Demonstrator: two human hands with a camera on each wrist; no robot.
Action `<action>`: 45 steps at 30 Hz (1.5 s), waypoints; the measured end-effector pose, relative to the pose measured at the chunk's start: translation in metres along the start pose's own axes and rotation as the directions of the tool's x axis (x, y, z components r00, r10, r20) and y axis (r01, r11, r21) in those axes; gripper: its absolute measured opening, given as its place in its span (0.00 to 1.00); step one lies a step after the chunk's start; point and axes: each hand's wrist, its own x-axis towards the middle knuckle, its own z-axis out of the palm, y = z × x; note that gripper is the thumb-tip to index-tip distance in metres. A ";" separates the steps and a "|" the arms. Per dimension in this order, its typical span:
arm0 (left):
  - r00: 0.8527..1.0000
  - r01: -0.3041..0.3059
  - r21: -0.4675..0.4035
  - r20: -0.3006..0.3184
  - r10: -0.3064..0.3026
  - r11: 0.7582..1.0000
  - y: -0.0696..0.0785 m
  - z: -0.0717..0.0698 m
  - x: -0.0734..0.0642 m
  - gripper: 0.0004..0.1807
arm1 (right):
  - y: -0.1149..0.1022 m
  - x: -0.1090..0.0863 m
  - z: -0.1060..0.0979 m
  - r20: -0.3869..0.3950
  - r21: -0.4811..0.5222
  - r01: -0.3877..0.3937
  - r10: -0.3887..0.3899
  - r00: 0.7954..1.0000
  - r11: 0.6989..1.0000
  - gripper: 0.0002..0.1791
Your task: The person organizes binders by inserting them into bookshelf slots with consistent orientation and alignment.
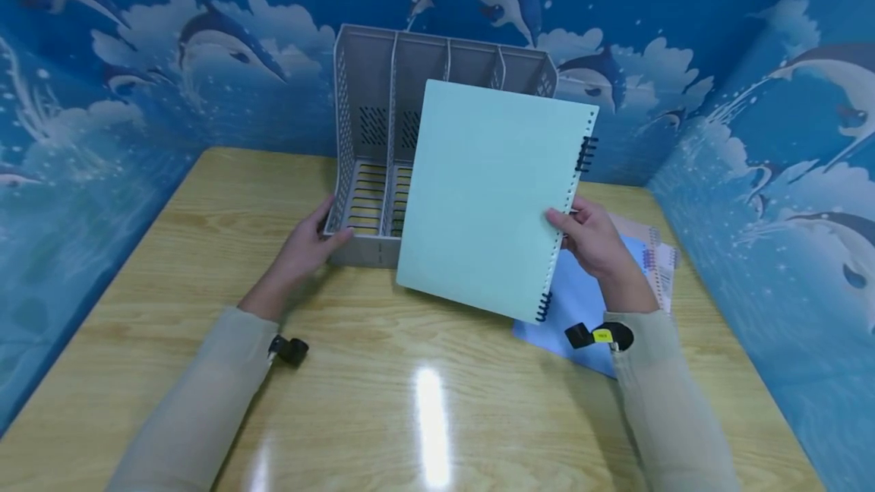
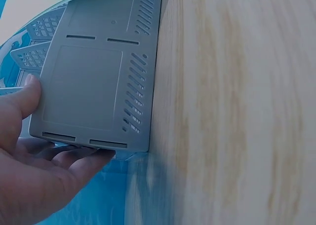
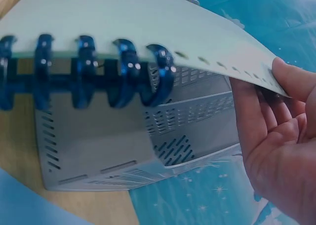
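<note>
Closest to the head camera, your right sleeve (image 1: pixel 673 401) and left sleeve (image 1: pixel 198 401) reach in over the worktop (image 1: pixel 342 401). Your right hand (image 1: pixel 595 241) pinches a mint-green notebook (image 1: pixel 488 196) by its binding edge, thumb on the near face. You hold it tilted in front of the grey rack (image 1: pixel 362 249), covering much of the right-hand compartments. Your left hand (image 1: pixel 311 245) grips the rack's front left corner, thumb over the lip. Under your right forearm lies a blue notebook (image 1: pixel 570 287), with pale spiral-bound notebooks (image 1: pixel 666 279) at its far side.

From the left wrist, you see that hand holding the corner: thumb at the front panel's top edge, fingers at the outer side. Part of the notebook's pale cover crosses the top corner.

From the right wrist, the dark coils (image 3: pixel 86 72) loom largest, and your thumb and fingers pinch the cover's edge. Behind them the rack's dividers show.

You seem to be at the filing step — bringing the notebook to the rack while bracing it. Next probably calls for squaring the notebook to one compartment — coils clear of the dividers — before lowering it.
</note>
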 end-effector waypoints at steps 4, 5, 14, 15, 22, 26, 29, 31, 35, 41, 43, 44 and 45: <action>1.000 0.007 -0.013 0.002 -0.007 1.000 0.000 0.000 0.000 0.44 | -0.006 -0.002 -0.003 -0.008 -0.002 0.042 -0.042 0.999 0.999 0.15; 1.000 0.008 -0.012 0.000 -0.008 1.000 0.000 0.000 0.000 0.45 | -0.007 -0.002 -0.003 -0.006 0.004 0.051 -0.050 0.999 0.999 0.16; 1.000 -0.012 -0.016 -0.012 0.012 1.000 -0.001 0.000 -0.002 0.46 | -0.019 -0.001 -0.007 -0.031 -0.005 0.118 -0.118 0.992 0.993 0.15; 1.000 -0.014 -0.019 -0.012 0.014 1.000 -0.001 0.000 -0.002 0.46 | -0.020 -0.001 -0.007 -0.036 0.001 0.134 -0.134 0.990 0.991 0.15; 1.000 -0.004 -0.044 -0.008 0.003 0.999 -0.001 -0.001 -0.003 0.45 | -0.024 0.000 -0.005 -0.082 -0.023 0.219 -0.220 0.972 0.976 0.15; 1.000 0.007 -0.037 -0.008 -0.007 0.999 -0.002 -0.001 -0.003 0.45 | -0.028 -0.002 -0.003 -0.113 -0.051 0.254 -0.259 0.959 0.966 0.15; 1.000 0.011 -0.032 -0.013 -0.012 0.999 -0.004 -0.001 -0.002 0.45 | -0.031 -0.003 -0.002 -0.136 -0.076 0.284 -0.292 0.947 0.956 0.15; 1.000 0.014 -0.037 -0.014 -0.015 0.999 -0.006 -0.001 -0.001 0.46 | -0.033 -0.003 -0.001 -0.151 -0.092 0.295 -0.307 0.940 0.951 0.15; 1.000 0.016 -0.044 -0.012 -0.016 0.999 -0.007 0.000 0.000 0.46 | -0.037 -0.005 0.000 -0.176 -0.094 0.312 -0.325 0.929 0.945 0.14; 1.000 0.023 -0.045 -0.005 -0.023 0.999 -0.009 -0.002 0.002 0.46 | -0.042 -0.005 0.001 -0.233 -0.143 0.331 -0.357 0.905 0.933 0.13; 1.000 0.029 -0.045 -0.003 -0.029 0.999 -0.009 -0.002 0.002 0.47 | -0.043 -0.006 0.001 -0.256 -0.179 0.325 -0.363 0.896 0.929 0.14; 0.999 0.032 -0.047 0.000 -0.032 0.998 -0.008 -0.002 0.001 0.47 | -0.044 -0.006 0.002 -0.265 -0.195 0.323 -0.367 0.892 0.926 0.14; 0.999 0.037 -0.048 0.001 -0.037 0.998 -0.008 -0.002 0.001 0.47 | -0.044 -0.006 0.002 -0.275 -0.212 0.322 -0.373 0.886 0.923 0.14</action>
